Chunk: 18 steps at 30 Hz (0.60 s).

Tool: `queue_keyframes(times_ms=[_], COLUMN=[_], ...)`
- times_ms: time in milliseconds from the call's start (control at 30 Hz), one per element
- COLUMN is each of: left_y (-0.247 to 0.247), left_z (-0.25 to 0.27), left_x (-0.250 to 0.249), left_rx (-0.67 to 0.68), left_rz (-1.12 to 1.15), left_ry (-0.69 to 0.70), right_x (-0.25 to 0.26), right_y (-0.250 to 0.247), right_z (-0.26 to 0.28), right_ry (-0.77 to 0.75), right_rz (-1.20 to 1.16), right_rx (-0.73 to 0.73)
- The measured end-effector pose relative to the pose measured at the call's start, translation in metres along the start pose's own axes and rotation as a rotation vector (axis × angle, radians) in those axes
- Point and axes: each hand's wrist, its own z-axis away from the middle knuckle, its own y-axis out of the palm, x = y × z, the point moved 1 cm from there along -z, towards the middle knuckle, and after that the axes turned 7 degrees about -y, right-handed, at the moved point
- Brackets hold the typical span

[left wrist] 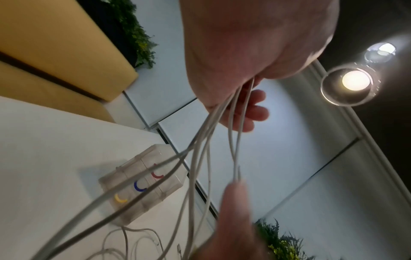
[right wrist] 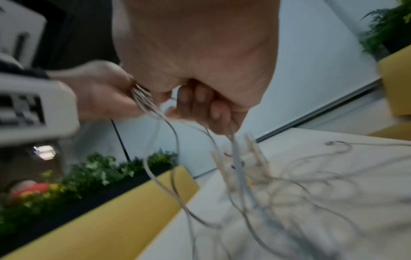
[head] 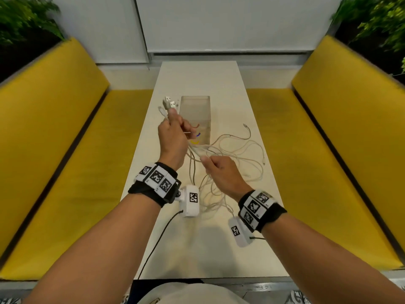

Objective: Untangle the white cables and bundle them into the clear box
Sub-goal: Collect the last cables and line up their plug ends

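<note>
Several white cables (head: 234, 154) lie in loose tangled loops on the white table (head: 197, 80), right of and in front of the clear box (head: 195, 117). My left hand (head: 173, 137) is raised above the table, left of the box, and grips a bunch of cable ends; USB plugs (head: 168, 103) stick up out of the fist. The strands (left wrist: 213, 140) hang down from the left hand (left wrist: 244, 70). Lower and to the right, my right hand (head: 221, 172) has its fingers (right wrist: 200, 105) curled round the same strands (right wrist: 235, 158). The box (left wrist: 142, 183) holds red, blue and yellow rings.
Yellow benches (head: 65, 150) run along both long sides of the narrow table. Green plants (head: 24, 16) stand behind the bench backs. A black lead (head: 157, 240) trails from the left wrist camera over the near table end. White wall panels close the far end.
</note>
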Motion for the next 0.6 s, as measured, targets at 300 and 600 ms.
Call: queue_keyframes(times_ms=[300,600], left_y=[-0.012,-0.016], left_z=[-0.006,0.0], left_x=[-0.026,-0.049], left_rx=[-0.086,-0.109], left_rz=[0.203,0.207], left_ry=[0.058,0.099], right_x=[-0.1,-0.136], right_y=[-0.006,-0.032], right_z=[0.038,0.052], right_ry=[0.225,0.526], right_rz=[0.239,0.372], right_rx=[0.134,0.149])
